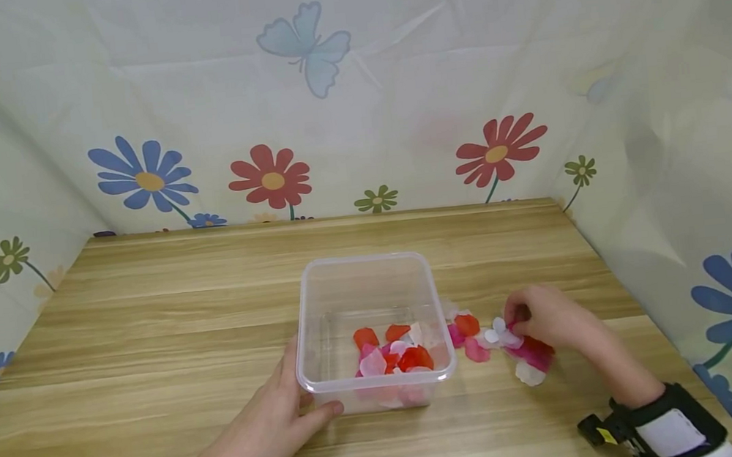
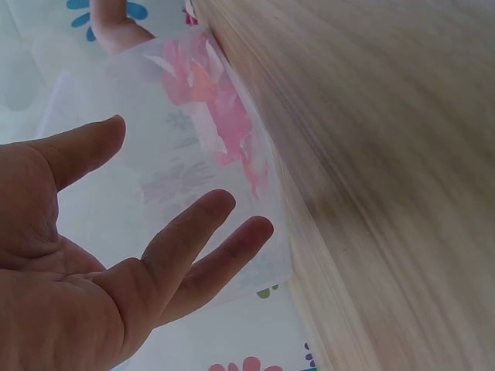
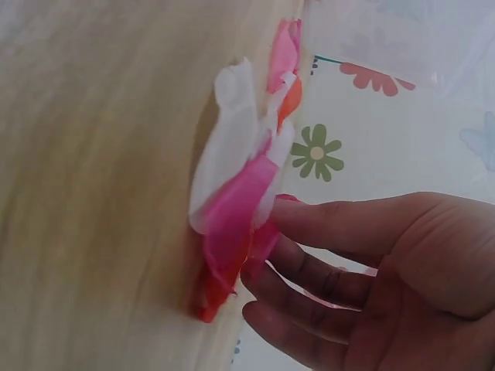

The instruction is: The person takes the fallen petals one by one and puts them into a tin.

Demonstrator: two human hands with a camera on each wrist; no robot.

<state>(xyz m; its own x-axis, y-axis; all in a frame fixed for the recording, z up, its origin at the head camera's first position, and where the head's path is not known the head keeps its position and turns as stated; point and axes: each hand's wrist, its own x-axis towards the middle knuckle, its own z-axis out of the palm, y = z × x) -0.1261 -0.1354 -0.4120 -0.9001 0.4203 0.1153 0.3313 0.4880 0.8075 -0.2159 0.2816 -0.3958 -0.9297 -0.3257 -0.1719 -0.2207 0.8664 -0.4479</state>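
A clear plastic box (image 1: 378, 382) stands on the table with red, pink and white petals (image 1: 415, 360) on its floor, toward the right. My left hand (image 1: 275, 417) rests along the box's left side, thumb by the front corner; the left wrist view shows its fingers (image 2: 189, 224) loosely spread at the cloudy wall. To the right of the box lies a strip of loose petals (image 1: 476, 350) in pink, red and white. At that strip's right end my right hand (image 1: 556, 317) pinches a pink petal (image 3: 267, 238) between thumb and fingertips, beside a larger magenta petal (image 3: 236, 201).
The wood-grain table (image 1: 181, 305) is bordered by a white sheet (image 1: 387, 109) with printed flowers and a butterfly, behind and at both sides. A black strap with a device (image 1: 669, 424) sits on my right wrist.
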